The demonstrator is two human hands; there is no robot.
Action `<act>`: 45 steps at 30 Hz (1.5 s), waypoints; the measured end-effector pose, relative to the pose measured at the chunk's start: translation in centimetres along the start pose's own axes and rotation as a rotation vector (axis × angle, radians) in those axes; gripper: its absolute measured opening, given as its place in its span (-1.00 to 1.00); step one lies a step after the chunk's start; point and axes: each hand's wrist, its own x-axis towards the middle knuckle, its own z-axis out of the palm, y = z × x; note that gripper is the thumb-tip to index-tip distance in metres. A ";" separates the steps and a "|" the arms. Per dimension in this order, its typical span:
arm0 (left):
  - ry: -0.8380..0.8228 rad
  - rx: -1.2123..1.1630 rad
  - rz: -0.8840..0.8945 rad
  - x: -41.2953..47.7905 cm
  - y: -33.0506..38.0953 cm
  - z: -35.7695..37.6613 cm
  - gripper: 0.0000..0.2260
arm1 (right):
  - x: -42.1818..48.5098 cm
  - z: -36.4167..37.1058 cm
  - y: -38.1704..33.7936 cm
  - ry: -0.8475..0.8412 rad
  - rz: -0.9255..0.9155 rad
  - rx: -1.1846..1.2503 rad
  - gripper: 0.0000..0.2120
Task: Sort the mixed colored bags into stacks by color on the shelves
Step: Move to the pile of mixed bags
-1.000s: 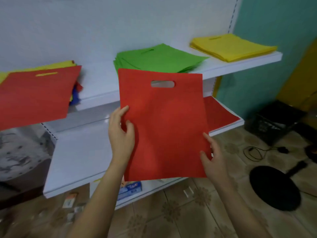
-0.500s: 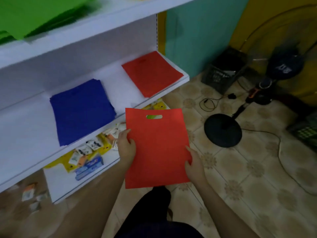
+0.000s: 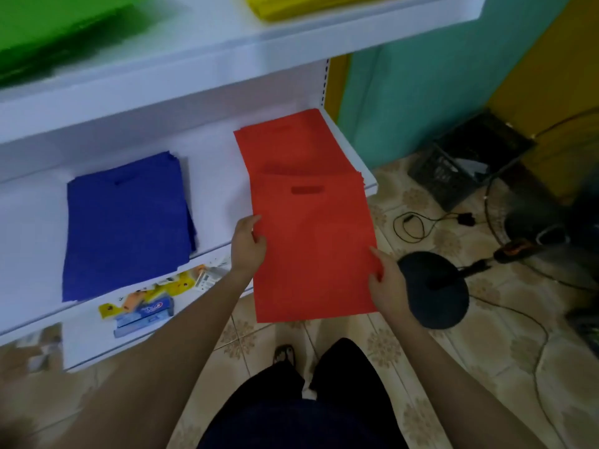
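Red bag point(image 3: 311, 251) gripped between both hands point(image 3: 248, 244)

Small shop, stock-shelf corner.
White slotted retail shelves point(image 3: 210, 163) hold blue bags point(image 3: 126, 222) and red bags point(image 3: 291, 144) in stacks; packaged sundries point(image 3: 146, 306) lie below, a fan base point(image 3: 434, 290) on patterned floor tiles point(image 3: 486, 358).

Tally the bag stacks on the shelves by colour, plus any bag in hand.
Green stack: 1
Yellow stack: 1
Blue stack: 1
Red stack: 1
Red bag, held by left hand and right hand: 1
Total: 4 stacks, 1 held bag
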 end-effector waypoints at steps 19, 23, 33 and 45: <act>-0.131 0.477 -0.418 20.1 0.6 8.1 -0.39 | 33.2 1.3 0.2 -0.506 -0.246 -0.505 -0.44; -0.048 0.442 -0.437 16.1 1.3 8.1 -0.43 | 29.8 0.0 -0.2 -0.426 -0.394 -0.522 -0.50; 0.105 0.462 -0.381 0.0 3.9 2.0 -0.57 | 15.9 2.3 -3.8 -0.770 -0.900 -0.669 -0.53; 0.447 0.249 -0.917 -34.0 -2.8 -4.7 -0.59 | -11.3 9.6 -2.8 -1.186 -1.032 -0.661 -0.59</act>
